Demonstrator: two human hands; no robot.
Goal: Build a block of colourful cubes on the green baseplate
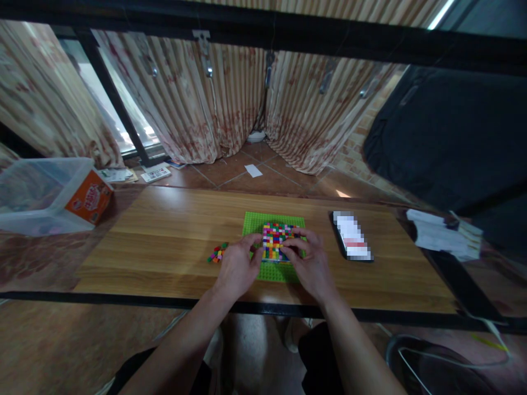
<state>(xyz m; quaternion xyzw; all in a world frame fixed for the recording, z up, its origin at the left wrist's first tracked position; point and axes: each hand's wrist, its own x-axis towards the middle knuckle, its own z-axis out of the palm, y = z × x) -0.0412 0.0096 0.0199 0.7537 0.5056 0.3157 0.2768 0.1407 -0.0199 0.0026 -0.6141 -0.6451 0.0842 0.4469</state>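
Observation:
A green studded baseplate (pixel 278 272) lies on the wooden table, bearing a multicoloured block of small toy bricks (pixel 272 240). My left hand (pixel 239 264) is at the block's left edge, its thumb and curled index finger against that side. Over the block's right part is my right hand (pixel 310 263), thumb and index finger brought together just above the studs. Whatever sits between those fingertips is too small to make out. Beside my left hand, on the table, is a little heap of loose coloured bricks (pixel 217 253).
A phone (pixel 352 236) with a lit, blurred screen lies right of the baseplate. The wooden table (pixel 164 236) has a dark front edge. A clear plastic bin (pixel 45 192) stands at the left, papers (pixel 442 235) at the right. A dark bar (pixel 263 24) crosses above, before curtains.

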